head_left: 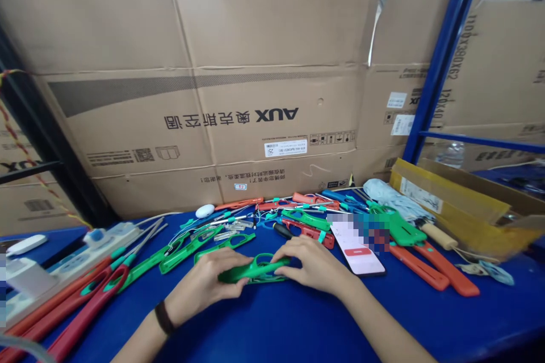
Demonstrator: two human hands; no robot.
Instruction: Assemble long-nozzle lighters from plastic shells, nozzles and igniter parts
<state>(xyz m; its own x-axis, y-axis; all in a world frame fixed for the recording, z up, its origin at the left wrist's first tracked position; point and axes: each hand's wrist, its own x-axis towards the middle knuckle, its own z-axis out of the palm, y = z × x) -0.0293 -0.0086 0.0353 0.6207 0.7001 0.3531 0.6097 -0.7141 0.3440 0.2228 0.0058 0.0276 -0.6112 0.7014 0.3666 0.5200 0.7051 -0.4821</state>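
Observation:
A green plastic lighter casing [254,270] with a finger loop is held level between my two hands, just above the blue tabletop. My left hand [215,275] is closed around its wider end, thumb below and fingers on top. At the loop end, my right hand [313,264] pinches with fingertips and thumb. Behind my left hand lie several more green casing pieces [191,249] and small clear plastic parts [234,229]. A screwdriver with a black and yellow handle [282,231] rests just beyond my right hand, beside a red casing [315,233].
Long-neck lighters with red handles [85,309] and a white power strip [106,244] line the left side. To the right are a phone [357,252], orange-handled lighters [451,272] and an open carton [451,210]. A cardboard wall [238,39] stands behind.

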